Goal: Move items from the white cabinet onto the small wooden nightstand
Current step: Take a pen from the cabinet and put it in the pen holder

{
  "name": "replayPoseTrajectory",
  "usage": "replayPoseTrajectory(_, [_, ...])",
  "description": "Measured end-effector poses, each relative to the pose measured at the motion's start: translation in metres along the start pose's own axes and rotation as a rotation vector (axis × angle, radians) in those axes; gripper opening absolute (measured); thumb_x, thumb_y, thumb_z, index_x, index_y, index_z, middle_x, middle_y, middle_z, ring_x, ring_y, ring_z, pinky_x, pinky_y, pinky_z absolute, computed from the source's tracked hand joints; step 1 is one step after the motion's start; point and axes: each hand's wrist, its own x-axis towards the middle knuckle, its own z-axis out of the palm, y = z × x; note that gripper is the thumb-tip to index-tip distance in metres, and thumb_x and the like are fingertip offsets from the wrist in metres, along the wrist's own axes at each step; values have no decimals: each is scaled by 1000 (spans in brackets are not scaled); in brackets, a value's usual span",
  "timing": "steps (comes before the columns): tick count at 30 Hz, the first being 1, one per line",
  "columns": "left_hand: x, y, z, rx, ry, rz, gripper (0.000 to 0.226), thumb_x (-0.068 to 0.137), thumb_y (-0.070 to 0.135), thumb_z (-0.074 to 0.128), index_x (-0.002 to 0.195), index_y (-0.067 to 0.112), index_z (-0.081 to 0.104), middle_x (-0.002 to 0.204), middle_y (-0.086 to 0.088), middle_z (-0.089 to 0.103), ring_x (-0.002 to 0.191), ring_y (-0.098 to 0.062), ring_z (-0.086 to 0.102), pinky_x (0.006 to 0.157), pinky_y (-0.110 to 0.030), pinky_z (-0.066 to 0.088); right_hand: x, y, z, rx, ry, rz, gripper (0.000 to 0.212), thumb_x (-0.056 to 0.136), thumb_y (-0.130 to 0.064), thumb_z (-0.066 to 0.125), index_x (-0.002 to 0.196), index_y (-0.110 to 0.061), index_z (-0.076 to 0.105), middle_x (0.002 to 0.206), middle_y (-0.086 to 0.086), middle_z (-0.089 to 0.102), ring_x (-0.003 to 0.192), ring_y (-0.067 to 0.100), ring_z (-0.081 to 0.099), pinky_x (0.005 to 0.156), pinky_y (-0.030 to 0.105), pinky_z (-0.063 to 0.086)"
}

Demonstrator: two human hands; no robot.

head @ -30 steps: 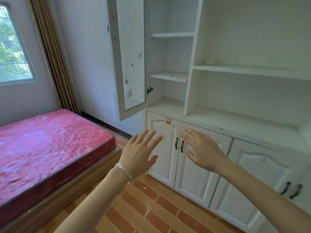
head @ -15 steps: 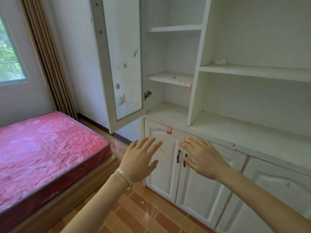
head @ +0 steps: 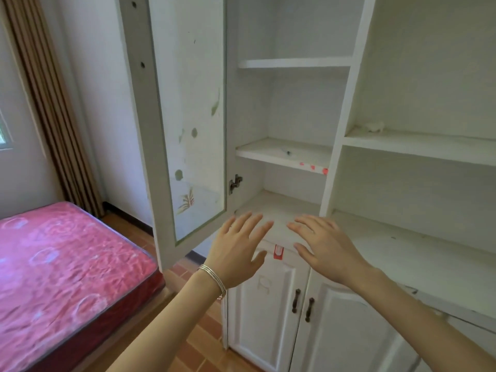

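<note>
Both hands have risen toward the tall white shelved cabinet, upright ahead, glazed door swung open leftward. Palms down, left hand and right hand hover, grips apart, empty.

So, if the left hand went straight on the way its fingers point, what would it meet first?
Probably the ledge in the open bay, just right of the door. The left hand is open and nothing shows in between, though depth is hard to judge.
</note>
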Motion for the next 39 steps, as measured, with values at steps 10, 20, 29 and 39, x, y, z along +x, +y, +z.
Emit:
replayPoseTrajectory(10, [81, -48, 84, -14, -30, 0, 63, 88, 39, 55, 144, 26, 29, 152, -4, 25, 138, -26, 25, 111, -42, 17, 68, 66, 79, -8, -43, 2, 42, 80, -31, 52, 120, -18, 58, 119, 6, 62, 108, 24, 58, 91, 40, 46])
replayPoseTrajectory(20, [234, -100, 124, -1, 121, -15, 64, 75, 34, 66, 134, 18, 46, 137, -9, 48, 122, -30, 48, 96, -47, 43, 211, 166, 90, 25, 70, -10, 41, 82, -28, 47, 115, -11, 61, 117, 13, 61, 104, 31, 59, 88, 41, 48])
replayPoseTrajectory(29, [290, -139, 154, -11, 96, -30, 71, 72, 30, 70, 136, 16, 44, 139, -11, 46, 127, -33, 44, 99, -49, 39, 289, 210, 95, 6, -102, 90, 52, 97, -44, 29, 143, -19, 28, 152, 0, 24, 136, 18, 25, 107, 29, 23])
replayPoseTrajectory(39, [309, -153, 173, -64, 121, 16, 59, 73, 34, 53, 130, 19, 48, 132, -7, 53, 123, -30, 48, 97, -49, 40, 292, 210, 100, 21, -70, -7, 40, 96, -40, 37, 120, -14, 56, 125, 0, 57, 113, 20, 50, 89, 38, 44])
